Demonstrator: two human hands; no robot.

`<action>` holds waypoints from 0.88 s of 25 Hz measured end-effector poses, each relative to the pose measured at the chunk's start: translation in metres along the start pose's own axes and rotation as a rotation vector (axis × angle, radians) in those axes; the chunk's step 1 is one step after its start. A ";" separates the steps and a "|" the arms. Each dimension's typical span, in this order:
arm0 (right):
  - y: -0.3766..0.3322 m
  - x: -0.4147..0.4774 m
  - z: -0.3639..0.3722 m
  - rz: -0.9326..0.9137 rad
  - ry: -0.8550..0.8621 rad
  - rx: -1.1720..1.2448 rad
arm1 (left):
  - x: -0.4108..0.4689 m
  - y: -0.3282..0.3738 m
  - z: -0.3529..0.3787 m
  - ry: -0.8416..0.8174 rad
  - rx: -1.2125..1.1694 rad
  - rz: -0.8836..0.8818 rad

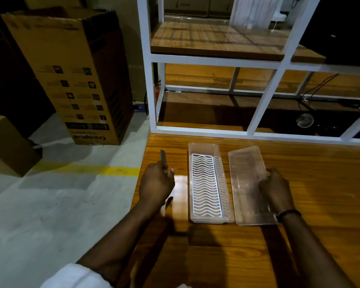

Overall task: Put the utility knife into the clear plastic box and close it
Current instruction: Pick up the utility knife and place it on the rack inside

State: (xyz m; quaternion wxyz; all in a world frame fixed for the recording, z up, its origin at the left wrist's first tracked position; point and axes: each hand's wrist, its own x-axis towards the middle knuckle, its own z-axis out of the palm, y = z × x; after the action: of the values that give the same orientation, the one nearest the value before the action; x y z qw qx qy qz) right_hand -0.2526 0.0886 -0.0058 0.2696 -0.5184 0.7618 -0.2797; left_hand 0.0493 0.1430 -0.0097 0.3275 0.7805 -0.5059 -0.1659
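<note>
A clear plastic box [192,183] lies open on the wooden table [310,204], with a white wavy grid insert [205,186] in its bottom. Its clear lid [245,179] lies flat just to the right of it. My right hand [275,190] rests on the lid's right edge, fingers curled over it. Left of the box, near the table's left edge, my left hand [156,185] grips a dark utility knife [163,159]. The knife's far end sticks out above my fingers and its near end shows below my palm.
A white metal shelf frame [256,113] with wooden boards stands along the table's far edge. Off the table's left edge is grey floor with a yellow line [104,170]. A tall cardboard carton [75,80] and a smaller one [6,146] stand there.
</note>
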 end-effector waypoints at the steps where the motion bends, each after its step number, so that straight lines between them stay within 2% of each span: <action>1: 0.004 0.002 0.004 0.005 0.004 -0.027 | 0.001 -0.004 0.000 -0.021 0.081 -0.038; 6: 0.005 -0.001 0.020 -0.036 0.139 -0.362 | -0.003 -0.015 0.009 -0.095 0.253 -0.121; 13: 0.001 -0.017 0.032 -0.163 0.156 -0.205 | 0.006 -0.014 0.018 -0.036 0.397 -0.105; 22: -0.002 -0.020 0.039 -0.261 0.147 -0.126 | 0.019 -0.010 0.007 -0.126 0.117 -0.260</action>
State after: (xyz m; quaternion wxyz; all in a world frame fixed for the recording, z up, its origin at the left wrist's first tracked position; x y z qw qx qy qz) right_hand -0.2174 0.1015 -0.0294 0.1415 -0.6071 0.7216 -0.3012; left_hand 0.0600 0.1259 -0.0205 0.2247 0.8453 -0.4290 -0.2256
